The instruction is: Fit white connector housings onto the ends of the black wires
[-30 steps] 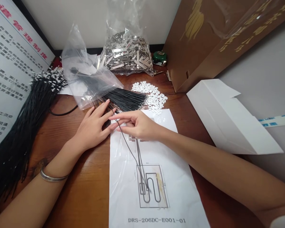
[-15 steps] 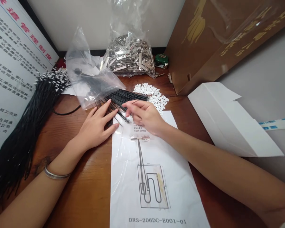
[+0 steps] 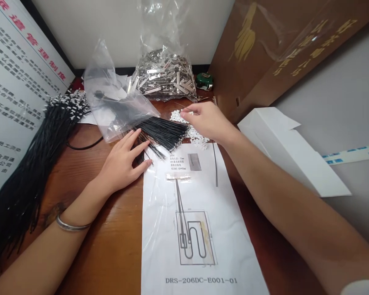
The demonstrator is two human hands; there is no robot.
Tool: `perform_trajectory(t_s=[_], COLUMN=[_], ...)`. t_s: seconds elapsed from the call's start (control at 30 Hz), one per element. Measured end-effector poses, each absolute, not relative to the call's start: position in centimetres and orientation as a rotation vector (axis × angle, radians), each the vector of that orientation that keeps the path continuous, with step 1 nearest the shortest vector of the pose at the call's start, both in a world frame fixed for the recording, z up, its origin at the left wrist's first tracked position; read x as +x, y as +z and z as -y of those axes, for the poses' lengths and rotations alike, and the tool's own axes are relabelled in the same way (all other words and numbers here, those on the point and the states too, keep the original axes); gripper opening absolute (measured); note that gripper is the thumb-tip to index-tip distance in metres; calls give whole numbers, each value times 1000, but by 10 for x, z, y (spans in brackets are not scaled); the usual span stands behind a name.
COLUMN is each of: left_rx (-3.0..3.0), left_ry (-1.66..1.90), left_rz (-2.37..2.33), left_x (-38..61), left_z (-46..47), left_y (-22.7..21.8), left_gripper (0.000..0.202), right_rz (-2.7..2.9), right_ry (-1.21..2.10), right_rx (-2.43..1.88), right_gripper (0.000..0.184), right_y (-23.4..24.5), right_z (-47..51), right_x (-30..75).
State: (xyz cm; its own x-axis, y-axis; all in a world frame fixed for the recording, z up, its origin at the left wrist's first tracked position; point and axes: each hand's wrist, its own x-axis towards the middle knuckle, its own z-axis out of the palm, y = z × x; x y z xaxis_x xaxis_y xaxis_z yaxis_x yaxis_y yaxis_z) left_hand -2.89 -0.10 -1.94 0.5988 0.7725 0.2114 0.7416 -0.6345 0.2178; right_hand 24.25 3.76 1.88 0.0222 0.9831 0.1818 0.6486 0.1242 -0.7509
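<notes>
The right hand (image 3: 207,119) has just swung far and to the right: a second ago it was beside the left hand with the wire (image 3: 216,166) trailing down over the sheet (image 3: 160,250), half a second ago it was over the sheet's far end, and now it is above the white pieces (image 3: 199,137). Its thumb and fingers are closed in a pinch on the wire; one thin end pokes out to the left past the fingertips, while the other hangs at the sheet's far right part. Whether that leading end touches any white piece, I cannot tell. The left hand (image 3: 121,164) has hardly moved: it lies flat, open with fingers spread, its fingertips at the loose wires (image 3: 156,151), its thumb by the sheet's left edge. Between the two hands the bundle (image 3: 166,129) spreads from under the clear bag (image 3: 110,116), its tips just beside the white pieces. With the right hand gone from there, the sheet's far print is uncovered. As I judge it, the shift means this wire is now parted from the others and brought to the white pieces; no white piece can be made out on its visible end.
</notes>
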Motion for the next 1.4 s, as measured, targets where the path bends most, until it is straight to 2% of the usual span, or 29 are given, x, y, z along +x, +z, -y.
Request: perform_trajectory(t_s=[0.1,0.37,0.67,0.9,0.97,1.1,1.17,1.3,1.4], left_rx=[2746,2717,2635,2593,2614,2629,2639,2582,2559], left_ry=[470,447,559,664,673,754,812,894,823], left_rz=[-1347,-1464,-1476,-1533,-1516,-1534,-1520,-1491,-1441], left_x=[-27,-24,-25,-27,-27,-26,-26,-26,-26], left_z=[4,7,2,-1,-1,0,1,2,2], left_y=[-16,-13,-24,-28,-27,-23,-22,-22,-24], left_gripper=[55,54,52,44,44,43,40,34,37], right_rz=[1758,1906,1970,1895,1901,1844,1848,1874,1838], right_ry=[651,755,843,743,754,762,758,811,772], right_rx=[-1827,-1910,-1820,-1765,-1757,-1879,-1938,-1890,-1887], right_gripper=[20,18,8,8,11,33,36,18,14], right_y=[9,16,18,12,14,19,19,12,7], right_z=[-45,-56,-60,-61,-60,-56,-54,-55,-58], right_x=[239,228,208,193,197,213,218,216,209])
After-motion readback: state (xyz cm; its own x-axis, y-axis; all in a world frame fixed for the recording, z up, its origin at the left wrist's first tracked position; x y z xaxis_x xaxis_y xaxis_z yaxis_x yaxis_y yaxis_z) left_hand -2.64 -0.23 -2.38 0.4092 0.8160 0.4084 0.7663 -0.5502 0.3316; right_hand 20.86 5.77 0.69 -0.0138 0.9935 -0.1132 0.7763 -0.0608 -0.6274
